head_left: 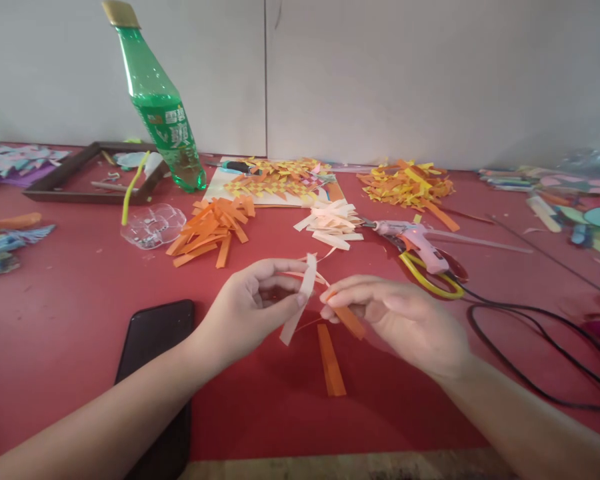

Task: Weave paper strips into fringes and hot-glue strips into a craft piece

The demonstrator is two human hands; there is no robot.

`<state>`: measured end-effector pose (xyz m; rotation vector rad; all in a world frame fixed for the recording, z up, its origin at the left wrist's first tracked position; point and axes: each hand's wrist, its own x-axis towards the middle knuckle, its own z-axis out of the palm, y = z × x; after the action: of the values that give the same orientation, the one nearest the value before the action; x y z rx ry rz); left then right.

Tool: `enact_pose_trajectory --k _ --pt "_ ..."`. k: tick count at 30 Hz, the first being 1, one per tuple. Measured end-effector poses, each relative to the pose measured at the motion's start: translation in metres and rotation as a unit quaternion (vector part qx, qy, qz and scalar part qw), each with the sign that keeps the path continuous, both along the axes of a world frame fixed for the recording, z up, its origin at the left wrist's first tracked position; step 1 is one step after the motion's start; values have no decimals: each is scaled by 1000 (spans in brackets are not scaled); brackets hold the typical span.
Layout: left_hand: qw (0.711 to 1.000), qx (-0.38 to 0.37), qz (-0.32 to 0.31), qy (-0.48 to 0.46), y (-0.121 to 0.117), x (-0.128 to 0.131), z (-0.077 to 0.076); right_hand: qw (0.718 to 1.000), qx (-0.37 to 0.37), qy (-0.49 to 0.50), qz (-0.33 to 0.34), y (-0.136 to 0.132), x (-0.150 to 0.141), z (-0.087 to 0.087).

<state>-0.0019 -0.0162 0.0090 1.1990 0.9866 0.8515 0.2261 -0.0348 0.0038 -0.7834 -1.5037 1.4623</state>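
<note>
Between thumb and fingers, my left hand (255,297) pinches a pale pink paper strip (300,303) that slants upright. My right hand (395,313) has its fingers closed around an orange paper strip (349,321), whose lower end sticks out below them. Thin pale strands show between the two hands; I cannot make out which hand they belong to. Another orange strip (332,360) lies on the red table below my hands. Just beyond them sit a heap of orange strips (213,227) and a heap of pale pink strips (333,220).
A pink glue gun (415,240) with a black cable lies at right, by yellow-handled scissors (433,283). A phone (155,340) is beside my left arm. Behind stand a green bottle (163,113), a dark frame (80,195) and a yellow-orange paper pile (405,187).
</note>
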Motion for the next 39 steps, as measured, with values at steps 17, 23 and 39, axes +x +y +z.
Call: enact_pose_trajectory --k 17,23,39 --pt "1000 -14 -16 4 -6 6 2 991 42 -45 -118 -14 -27 -3" --pt "999 -22 -34 10 -6 8 3 977 124 -101 -142 -17 -27 -6" --pt "998 -44 -45 21 -10 7 9 958 184 -161 -153 -19 -23 -10"
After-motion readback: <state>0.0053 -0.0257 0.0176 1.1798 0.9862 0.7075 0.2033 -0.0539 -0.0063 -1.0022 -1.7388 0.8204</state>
